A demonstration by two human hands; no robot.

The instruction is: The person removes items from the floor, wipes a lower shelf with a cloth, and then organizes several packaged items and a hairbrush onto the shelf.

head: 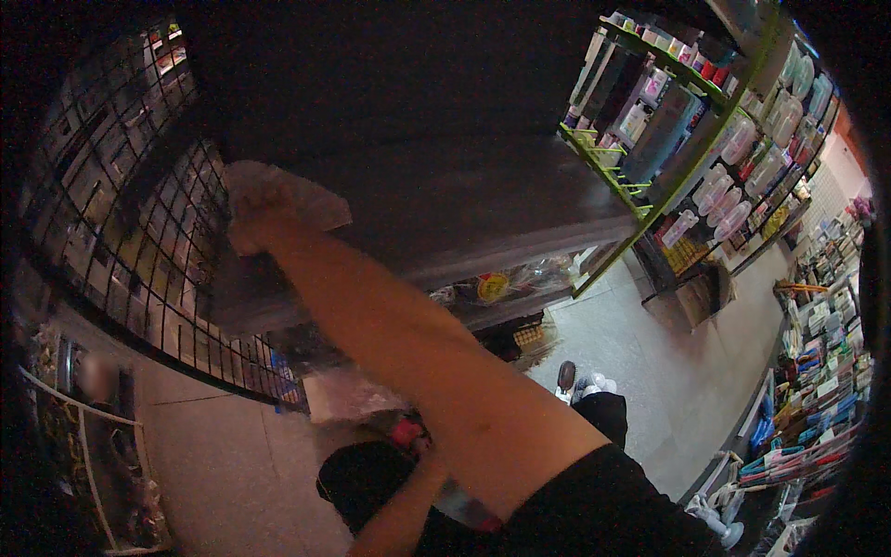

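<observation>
My right hand (261, 209) reaches to the upper left over a dark shelf surface (487, 195), close to a black wire grid panel (153, 278). It rests on what looks like a folded cloth (324, 203), with the fingers dim and blurred. Low in the middle, partly hidden behind my right forearm, my left hand (421, 445) is closed around a red-topped object (404, 432). A clear, bluish bottle-like part (463, 505) with a red end shows below the forearm; whether it belongs to the same object cannot be told.
Packaged goods (494, 285) lie on a lower shelf under the dark one. At right, a green-framed rack (668, 202) holds bottles and packs. Hangers and many small goods (821, 418) line the far right. A cardboard box (696, 299) stands on the floor. A person (101, 383) is at the left edge.
</observation>
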